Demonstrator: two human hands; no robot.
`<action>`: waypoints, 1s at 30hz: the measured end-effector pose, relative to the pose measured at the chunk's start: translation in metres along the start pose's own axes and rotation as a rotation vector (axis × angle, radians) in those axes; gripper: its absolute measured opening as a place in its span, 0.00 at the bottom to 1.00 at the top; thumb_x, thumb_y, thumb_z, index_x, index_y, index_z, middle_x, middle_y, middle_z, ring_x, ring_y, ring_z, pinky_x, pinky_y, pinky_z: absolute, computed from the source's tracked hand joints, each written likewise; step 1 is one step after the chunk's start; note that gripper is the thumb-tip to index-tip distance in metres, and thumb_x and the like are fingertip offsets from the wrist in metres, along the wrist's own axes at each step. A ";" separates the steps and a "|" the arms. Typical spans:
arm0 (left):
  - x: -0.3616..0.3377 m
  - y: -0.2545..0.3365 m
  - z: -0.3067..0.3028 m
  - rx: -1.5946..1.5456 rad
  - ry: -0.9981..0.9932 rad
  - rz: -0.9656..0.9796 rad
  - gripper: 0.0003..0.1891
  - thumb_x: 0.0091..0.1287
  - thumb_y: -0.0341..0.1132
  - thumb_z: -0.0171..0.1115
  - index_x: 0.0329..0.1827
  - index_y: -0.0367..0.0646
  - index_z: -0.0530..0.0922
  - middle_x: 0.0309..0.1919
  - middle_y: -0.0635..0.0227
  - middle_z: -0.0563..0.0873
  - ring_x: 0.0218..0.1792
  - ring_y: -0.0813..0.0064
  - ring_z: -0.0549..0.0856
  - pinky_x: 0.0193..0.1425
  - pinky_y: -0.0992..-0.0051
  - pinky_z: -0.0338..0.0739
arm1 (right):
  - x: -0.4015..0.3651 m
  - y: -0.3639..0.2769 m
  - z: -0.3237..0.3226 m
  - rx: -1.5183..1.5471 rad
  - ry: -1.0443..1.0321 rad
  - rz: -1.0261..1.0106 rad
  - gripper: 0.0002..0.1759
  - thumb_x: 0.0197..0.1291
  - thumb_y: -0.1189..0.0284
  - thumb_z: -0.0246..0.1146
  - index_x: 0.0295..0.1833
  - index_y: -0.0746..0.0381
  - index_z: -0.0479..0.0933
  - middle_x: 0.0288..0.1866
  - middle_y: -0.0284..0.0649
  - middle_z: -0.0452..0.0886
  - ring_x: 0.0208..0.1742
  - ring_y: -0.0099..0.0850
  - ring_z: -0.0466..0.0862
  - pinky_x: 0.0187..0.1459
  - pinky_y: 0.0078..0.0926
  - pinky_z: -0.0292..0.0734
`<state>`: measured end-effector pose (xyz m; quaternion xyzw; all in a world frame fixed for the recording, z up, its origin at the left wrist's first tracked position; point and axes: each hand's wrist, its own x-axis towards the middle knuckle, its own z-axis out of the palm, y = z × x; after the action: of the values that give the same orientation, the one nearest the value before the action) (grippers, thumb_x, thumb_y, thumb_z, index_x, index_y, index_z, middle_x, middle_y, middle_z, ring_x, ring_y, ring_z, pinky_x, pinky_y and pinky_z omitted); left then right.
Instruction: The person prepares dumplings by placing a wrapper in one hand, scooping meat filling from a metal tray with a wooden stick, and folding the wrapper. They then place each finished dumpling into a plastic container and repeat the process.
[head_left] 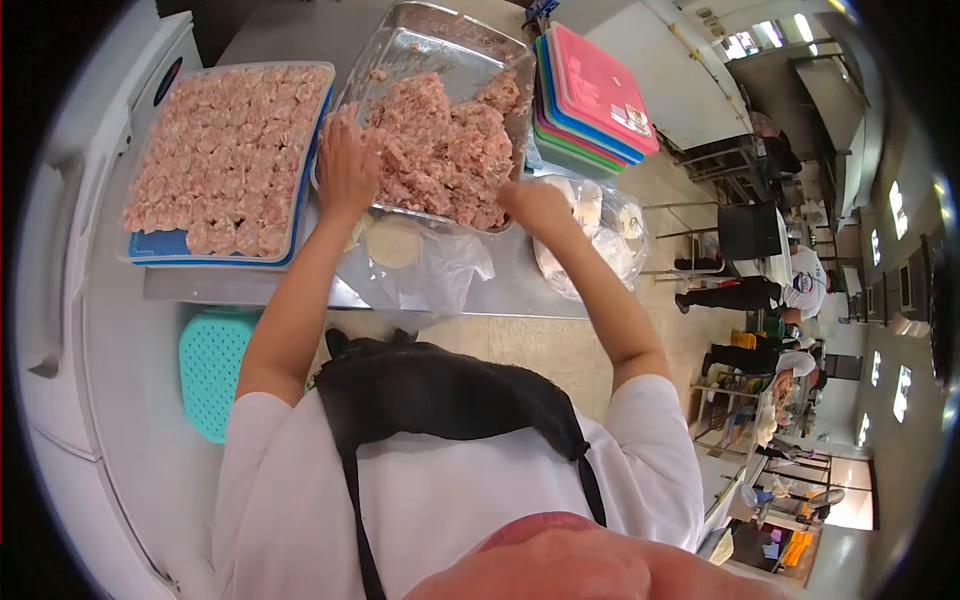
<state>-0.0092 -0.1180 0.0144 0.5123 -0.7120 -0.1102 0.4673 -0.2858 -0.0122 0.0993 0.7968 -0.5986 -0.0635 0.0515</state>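
A metal pan (pixel 420 50) holds a large mass of ground meat (pixel 440 150). My left hand (pixel 348 165) lies at the pan's left side, fingers stretched out along its edge and against the meat. At the pan's lower right corner is my right hand (pixel 540 210), its fingers curled closed; what they grip, if anything, is hidden. Left of the pan, a blue-edged tray (pixel 160 247) carries rows of shaped meat portions (pixel 230 150). Round pale wrappers (pixel 393 243) and a clear plastic bag (pixel 455 265) lie in front of the pan.
Stacked coloured lids (pixel 600 85) stand to the right of the pan. Bagged round wrappers (pixel 595 240) sit at the steel table's (pixel 520 300) right end. A turquoise basket (pixel 215 370) is below at left. Other people (pixel 800 285) work farther off at right.
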 end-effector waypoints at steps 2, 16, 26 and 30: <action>0.001 -0.002 0.000 -0.031 0.032 0.018 0.29 0.74 0.47 0.44 0.72 0.37 0.60 0.68 0.46 0.67 0.70 0.45 0.62 0.74 0.56 0.52 | 0.007 -0.005 -0.039 -0.183 0.000 -0.056 0.16 0.62 0.62 0.57 0.25 0.59 0.79 0.26 0.44 0.83 0.28 0.42 0.84 0.27 0.43 0.76; 0.006 -0.011 -0.008 -0.171 0.078 0.038 0.24 0.72 0.44 0.51 0.66 0.38 0.68 0.61 0.44 0.72 0.63 0.44 0.69 0.69 0.56 0.61 | 0.066 -0.049 -0.009 -0.266 0.150 -0.149 0.07 0.48 0.71 0.60 0.24 0.60 0.82 0.25 0.44 0.83 0.28 0.41 0.85 0.27 0.40 0.78; 0.014 0.003 -0.025 -0.075 -0.030 0.001 0.24 0.72 0.41 0.49 0.68 0.38 0.66 0.64 0.44 0.70 0.66 0.43 0.67 0.71 0.57 0.59 | 0.073 0.018 -0.074 -0.274 0.124 -0.246 0.10 0.54 0.69 0.58 0.25 0.58 0.82 0.26 0.44 0.84 0.30 0.40 0.86 0.29 0.39 0.79; 0.005 -0.006 -0.021 -0.023 -0.057 0.051 0.24 0.70 0.35 0.46 0.69 0.37 0.65 0.65 0.46 0.70 0.66 0.46 0.67 0.72 0.59 0.59 | 0.134 0.059 -0.061 -0.326 0.145 -0.162 0.11 0.54 0.70 0.58 0.24 0.58 0.81 0.27 0.45 0.84 0.30 0.41 0.86 0.28 0.38 0.79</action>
<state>0.0104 -0.1179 0.0245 0.4853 -0.7366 -0.1209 0.4553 -0.2949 -0.1572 0.1639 0.8260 -0.5091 -0.1059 0.2177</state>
